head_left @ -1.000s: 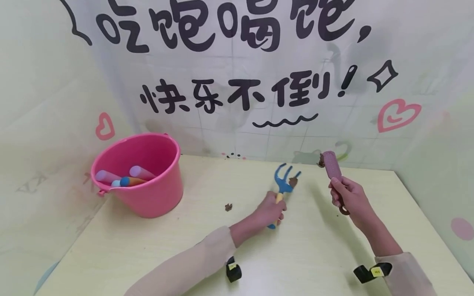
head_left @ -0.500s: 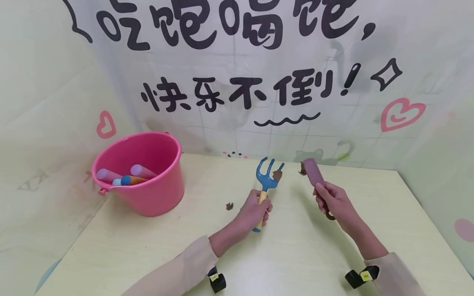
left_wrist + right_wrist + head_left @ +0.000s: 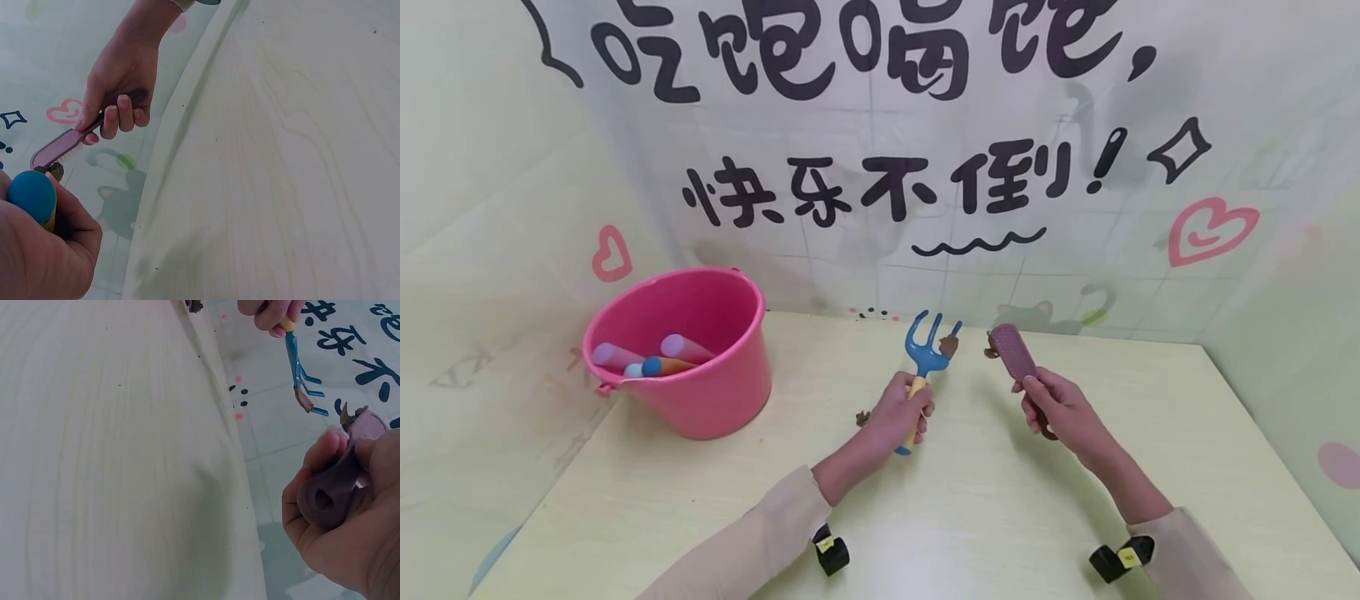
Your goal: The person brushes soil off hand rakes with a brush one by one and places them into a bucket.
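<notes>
My left hand grips the yellow handle of a small blue three-tined garden fork, held tines up. A brown dry-leaf-like scrap sits on its right-hand tine. In my right hand is a purple brush, its handle pinched between thumb and fingers. Pale bristles show under its head in the left wrist view. Another brown scrap clings to the brush's tip. Fork and brush are held apart above the table, heads facing each other across a small gap.
A pink bucket at the left holds several lilac, blue and orange-brown sticks. One more brown scrap lies on the pale wood table, partly behind my left hand. A printed sheet with black lettering hangs behind the table.
Both hands have moved left with the fork and brush. The gap between the two tools has narrowed a little. The left hand now partly covers the scrap on the table.
</notes>
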`<state>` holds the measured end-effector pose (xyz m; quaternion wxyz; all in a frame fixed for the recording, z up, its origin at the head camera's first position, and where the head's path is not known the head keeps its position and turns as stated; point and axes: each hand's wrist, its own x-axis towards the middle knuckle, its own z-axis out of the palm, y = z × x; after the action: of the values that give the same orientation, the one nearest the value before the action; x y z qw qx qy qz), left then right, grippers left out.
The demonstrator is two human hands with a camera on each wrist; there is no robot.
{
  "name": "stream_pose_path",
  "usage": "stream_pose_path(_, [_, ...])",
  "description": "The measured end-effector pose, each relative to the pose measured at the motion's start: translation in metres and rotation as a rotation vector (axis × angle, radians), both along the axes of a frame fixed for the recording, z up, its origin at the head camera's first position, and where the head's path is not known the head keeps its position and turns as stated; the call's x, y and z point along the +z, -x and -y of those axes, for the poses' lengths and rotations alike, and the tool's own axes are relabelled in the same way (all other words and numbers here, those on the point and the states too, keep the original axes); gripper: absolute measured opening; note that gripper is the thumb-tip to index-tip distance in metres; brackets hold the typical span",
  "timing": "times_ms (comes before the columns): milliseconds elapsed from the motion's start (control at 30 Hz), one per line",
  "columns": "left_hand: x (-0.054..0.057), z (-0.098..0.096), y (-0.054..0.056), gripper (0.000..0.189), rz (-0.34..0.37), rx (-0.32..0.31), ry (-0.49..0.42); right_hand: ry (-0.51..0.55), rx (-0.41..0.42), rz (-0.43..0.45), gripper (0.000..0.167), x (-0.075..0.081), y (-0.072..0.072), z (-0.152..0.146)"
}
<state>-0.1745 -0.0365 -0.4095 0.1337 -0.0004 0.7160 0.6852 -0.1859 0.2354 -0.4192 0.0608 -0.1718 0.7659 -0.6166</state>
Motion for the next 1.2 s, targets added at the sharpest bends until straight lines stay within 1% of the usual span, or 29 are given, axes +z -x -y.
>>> stream_pose_path(133, [-0.001, 0.005, 0.001, 0.02, 0.011, -0.004, 0.001, -0.022, 0.047, -0.021, 0.03, -0.001, 0.002, 0.004])
stream_pose_path(300, [-0.005, 0.008, -0.001, 0.021, 0.005, 0.01, -0.027, -0.039, 0.067, -0.048, 0.029, 0.0, 0.003, 0.011])
stream_pose_path(500, [-0.01, 0.009, -0.005, 0.022, 0.014, 0.024, -0.034, -0.047, 0.05, -0.025, 0.028, 0.002, 0.002, 0.018])
stream_pose_path(767, [-0.01, 0.01, -0.01, 0.02, 0.024, 0.049, -0.064, -0.074, 0.0, -0.016, 0.033, 0.004, 0.003, 0.023])
stream_pose_path(867, [-0.011, 0.011, -0.01, 0.02, 0.031, 0.054, -0.065, -0.1, -0.006, -0.019, 0.035, 0.004, 0.005, 0.026])
stream_pose_path(1033, [-0.011, 0.013, -0.011, 0.025, 0.015, 0.062, -0.072, -0.135, 0.01, -0.046, 0.034, 0.008, 0.011, 0.032])
stream_pose_path(1200, [-0.01, 0.014, -0.009, 0.032, 0.004, 0.059, -0.075, -0.156, 0.027, -0.108, 0.028, 0.013, 0.022, 0.042])
